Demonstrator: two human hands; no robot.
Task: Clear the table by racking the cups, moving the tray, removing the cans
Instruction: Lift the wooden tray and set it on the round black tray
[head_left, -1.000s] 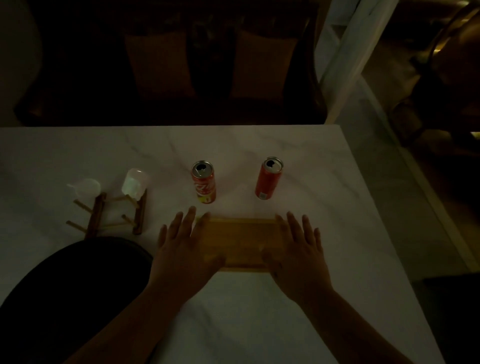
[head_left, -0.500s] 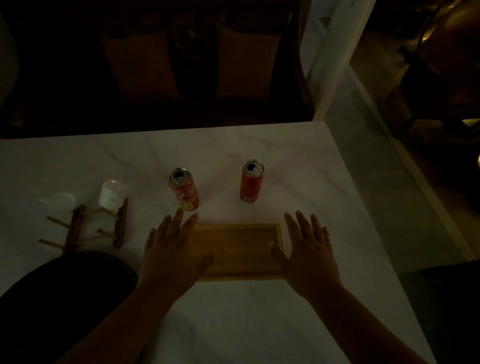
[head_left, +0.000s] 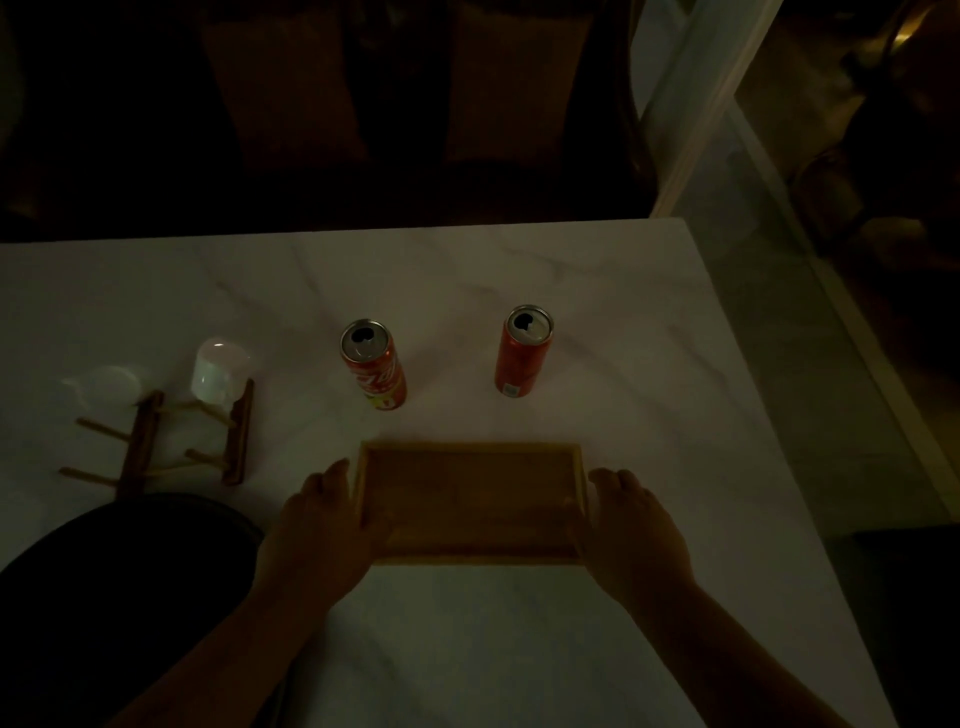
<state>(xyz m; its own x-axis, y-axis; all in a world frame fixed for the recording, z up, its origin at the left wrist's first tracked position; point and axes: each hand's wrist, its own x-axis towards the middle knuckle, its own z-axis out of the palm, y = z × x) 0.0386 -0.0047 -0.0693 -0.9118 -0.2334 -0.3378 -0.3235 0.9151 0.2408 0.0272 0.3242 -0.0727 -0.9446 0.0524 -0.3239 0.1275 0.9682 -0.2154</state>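
Note:
A shallow wooden tray (head_left: 470, 499) lies on the white marble table (head_left: 467, 280) in front of me. My left hand (head_left: 322, 525) grips its left short edge, and my right hand (head_left: 634, 525) grips its right short edge. Two open red cans stand upright behind the tray: the left can (head_left: 374, 371) and the right can (head_left: 523, 351). At the left, a wooden peg rack (head_left: 187, 441) holds two white cups upside down, one cup (head_left: 218, 370) at its far right peg and another cup (head_left: 106, 385) at its far left.
A dark rounded object (head_left: 119, 587) covers the near left of the table. Dark chairs (head_left: 395, 104) stand behind the far edge. The table's right edge drops to a tiled floor (head_left: 810, 364), with a white post (head_left: 711, 104) at the far right corner.
Both hands were flat over the tray's ends with fingers spread. They have slid outward and curled onto the tray's two short edges. The cans and cups stayed put.

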